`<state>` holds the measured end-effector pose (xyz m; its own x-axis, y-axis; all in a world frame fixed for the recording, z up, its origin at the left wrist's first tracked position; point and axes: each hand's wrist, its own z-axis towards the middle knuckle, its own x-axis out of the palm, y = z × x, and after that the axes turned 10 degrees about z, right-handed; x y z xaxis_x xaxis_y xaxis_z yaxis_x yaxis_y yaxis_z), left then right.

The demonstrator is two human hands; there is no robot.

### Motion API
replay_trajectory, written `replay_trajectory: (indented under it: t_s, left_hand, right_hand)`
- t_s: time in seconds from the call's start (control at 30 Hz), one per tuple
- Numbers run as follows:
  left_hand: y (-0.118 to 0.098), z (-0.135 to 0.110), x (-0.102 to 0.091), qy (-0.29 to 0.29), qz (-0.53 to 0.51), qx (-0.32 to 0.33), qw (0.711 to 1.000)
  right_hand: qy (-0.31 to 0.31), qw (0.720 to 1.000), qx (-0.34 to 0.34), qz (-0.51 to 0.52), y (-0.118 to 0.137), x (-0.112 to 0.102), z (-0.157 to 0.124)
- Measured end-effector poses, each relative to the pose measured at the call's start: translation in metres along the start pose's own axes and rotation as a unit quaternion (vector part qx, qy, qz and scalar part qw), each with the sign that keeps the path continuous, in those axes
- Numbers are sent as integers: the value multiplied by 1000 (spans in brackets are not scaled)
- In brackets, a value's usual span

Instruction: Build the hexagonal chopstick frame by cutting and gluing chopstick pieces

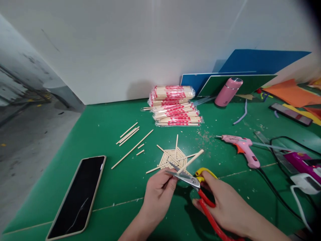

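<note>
My left hand (pixel 159 190) pinches the near end of a thin wooden stick (pixel 192 160), which points up and to the right. My right hand (pixel 220 201) grips a pair of scissors (pixel 190 180) with red and yellow handles. Their blades are parted around the stick close to my left fingertips; whether they touch it I cannot tell. Just beyond, on the green table, lies a web-shaped piece made of sticks (pixel 164 157), partly hidden behind the blades and the held stick. Left of it are a long loose stick (pixel 132 149), several shorter sticks (pixel 129 135) and two stubs (pixel 140 152).
Plastic-wrapped bundles of sticks (pixel 175 113) lie by the wall. A pink bottle (pixel 228 92) stands before coloured boards (pixel 240 83). On the right rest a pink glue gun (pixel 240 145), cables (pixel 272 187) and a purple device (pixel 303 164). A phone (pixel 77 197) lies left.
</note>
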<state>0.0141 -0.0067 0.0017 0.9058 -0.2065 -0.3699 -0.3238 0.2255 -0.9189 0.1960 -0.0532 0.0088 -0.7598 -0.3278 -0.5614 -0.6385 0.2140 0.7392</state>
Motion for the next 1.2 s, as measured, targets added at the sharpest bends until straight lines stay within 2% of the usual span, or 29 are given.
replay_trajectory:
  t_s: [0.13, 0.3, 0.47, 0.8, 1.2]
  left_hand:
    - [-1, 2, -3, 29, -17, 2, 999]
    - [-4, 3, -4, 81, -86, -61, 991]
    - [-3, 2, -4, 95, -114, -94, 985]
    - [-5, 2, -3, 44, -37, -25, 998]
    - [-2, -3, 0, -31, 67, 49, 996]
  right_hand:
    - [-8, 1000, -9, -18, 4, -3, -1]
    - [-1, 1000, -17, -15, 3, -5, -3]
    - [16, 999, -28, 0, 1, -4, -3]
    - [2, 1000, -5, -11, 2, -2, -2]
    - [10, 1000, -28, 2, 6, 1, 0]
